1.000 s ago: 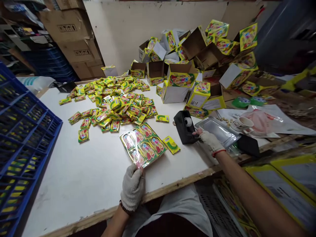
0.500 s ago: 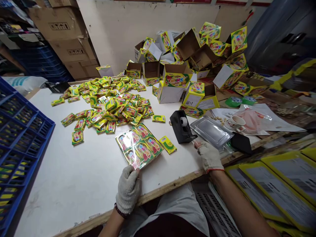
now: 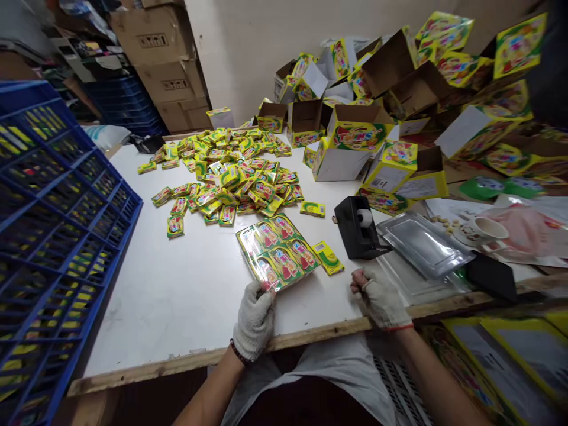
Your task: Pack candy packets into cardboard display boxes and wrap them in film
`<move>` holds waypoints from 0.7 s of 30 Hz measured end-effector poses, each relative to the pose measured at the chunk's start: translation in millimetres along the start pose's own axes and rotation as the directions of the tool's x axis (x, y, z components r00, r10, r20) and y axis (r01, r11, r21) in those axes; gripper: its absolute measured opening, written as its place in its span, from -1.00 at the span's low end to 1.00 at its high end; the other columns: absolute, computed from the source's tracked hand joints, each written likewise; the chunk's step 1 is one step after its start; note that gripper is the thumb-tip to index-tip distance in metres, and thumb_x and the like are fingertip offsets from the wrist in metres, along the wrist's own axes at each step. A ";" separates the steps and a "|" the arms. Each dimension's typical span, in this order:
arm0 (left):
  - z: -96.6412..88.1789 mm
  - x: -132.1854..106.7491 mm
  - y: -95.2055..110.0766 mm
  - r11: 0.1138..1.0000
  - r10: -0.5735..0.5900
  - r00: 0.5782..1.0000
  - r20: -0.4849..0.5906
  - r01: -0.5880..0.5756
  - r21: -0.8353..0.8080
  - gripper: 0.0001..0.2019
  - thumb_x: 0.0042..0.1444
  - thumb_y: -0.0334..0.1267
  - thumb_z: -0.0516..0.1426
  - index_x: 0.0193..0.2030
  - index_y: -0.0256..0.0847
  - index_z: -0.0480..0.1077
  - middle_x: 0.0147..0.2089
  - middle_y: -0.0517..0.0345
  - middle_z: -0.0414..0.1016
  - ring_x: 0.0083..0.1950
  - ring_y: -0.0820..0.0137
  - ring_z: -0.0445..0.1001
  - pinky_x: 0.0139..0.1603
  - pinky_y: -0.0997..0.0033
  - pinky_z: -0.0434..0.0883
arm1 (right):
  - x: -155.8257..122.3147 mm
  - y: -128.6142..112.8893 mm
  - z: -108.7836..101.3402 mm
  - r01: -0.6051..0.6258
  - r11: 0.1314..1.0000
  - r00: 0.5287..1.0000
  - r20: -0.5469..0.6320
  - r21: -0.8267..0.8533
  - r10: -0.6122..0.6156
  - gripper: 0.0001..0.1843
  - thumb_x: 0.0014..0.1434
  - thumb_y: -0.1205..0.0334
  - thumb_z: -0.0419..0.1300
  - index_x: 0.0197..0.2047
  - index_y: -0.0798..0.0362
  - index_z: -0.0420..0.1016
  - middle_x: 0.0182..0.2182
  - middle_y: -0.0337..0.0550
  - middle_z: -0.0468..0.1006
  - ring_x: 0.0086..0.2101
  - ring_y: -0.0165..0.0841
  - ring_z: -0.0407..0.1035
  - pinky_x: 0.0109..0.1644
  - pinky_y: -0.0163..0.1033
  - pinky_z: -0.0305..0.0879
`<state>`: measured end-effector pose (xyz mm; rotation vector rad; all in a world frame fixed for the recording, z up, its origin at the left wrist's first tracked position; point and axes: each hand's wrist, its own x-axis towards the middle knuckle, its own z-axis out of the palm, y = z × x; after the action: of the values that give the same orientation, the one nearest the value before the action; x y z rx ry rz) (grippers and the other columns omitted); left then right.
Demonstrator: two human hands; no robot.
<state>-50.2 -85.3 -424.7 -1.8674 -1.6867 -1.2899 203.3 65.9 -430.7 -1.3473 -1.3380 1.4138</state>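
Note:
My left hand [image 3: 256, 316], in a white glove with bare fingertips and a beaded bracelet below it, pinches the near corner of a shiny clear-wrapped pack of small boxes [image 3: 284, 255]. The pack's far side is tilted toward the pile. My right hand [image 3: 377, 296], gloved the same way, is closed just in front of the black tape dispenser [image 3: 357, 228]; what its fingertips hold, if anything, is too small to make out. One loose small box [image 3: 328, 258] lies against the pack's right side. Beyond the pack spreads a heap of similar small boxes [image 3: 239, 183].
A blue slatted crate [image 3: 66, 236] stands at the left. Open display cartons [image 3: 359, 136] pile up at the back right. Right of the dispenser lie a clear plastic tray [image 3: 426, 245], a cup [image 3: 483, 229] and a black flat object [image 3: 491, 277]. A wooden strip [image 3: 319, 336] edges the table.
My right hand has drawn from the dispenser's front toward me, its fingers still closed. The left still grips the pack. The whole view has shifted, moving things rightward in the picture.

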 end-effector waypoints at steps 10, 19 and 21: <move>-1.5 -6.4 -5.6 0.997 -0.035 0.996 0.084 0.040 -0.065 -0.62 0.10 -0.54 0.00 0.03 -0.17 0.35 -0.11 -0.02 0.48 -0.10 0.31 0.50 -0.11 0.30 0.50 | -69.6 -21.7 119.1 -0.054 0.997 0.879 0.476 0.048 0.025 -0.52 0.06 -0.26 0.20 -0.48 0.01 0.30 -0.62 -0.26 0.39 -0.63 -0.45 0.22 -0.53 -0.31 0.18; -4.4 13.4 9.8 0.986 -0.117 0.963 0.241 0.084 0.142 -0.85 0.21 -0.29 0.09 -0.19 -0.17 0.49 -0.26 0.02 0.44 -0.26 0.31 0.42 -0.31 0.37 0.38 | -53.1 -6.9 121.9 -0.049 0.998 0.885 0.461 -0.048 0.065 -0.55 0.06 -0.20 0.21 -0.49 0.04 0.35 -0.63 -0.25 0.42 -0.64 -0.45 0.26 -0.53 -0.33 0.17; 0.3 16.6 14.3 0.967 -0.155 0.968 0.198 0.107 0.233 -0.83 0.23 -0.23 0.12 -0.38 -0.16 0.44 -0.36 0.07 0.40 -0.33 0.32 0.37 -0.37 0.37 0.30 | -51.6 -2.7 122.3 -0.165 0.983 0.856 0.484 -0.076 0.181 -0.56 -0.01 -0.19 0.25 -0.44 0.04 0.38 -0.65 -0.29 0.41 -0.67 -0.45 0.24 -0.59 -0.34 0.12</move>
<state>-38.8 -78.3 -407.4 -1.8429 -2.0038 -0.9251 91.6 -5.8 -431.0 -1.1934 -1.5913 1.9612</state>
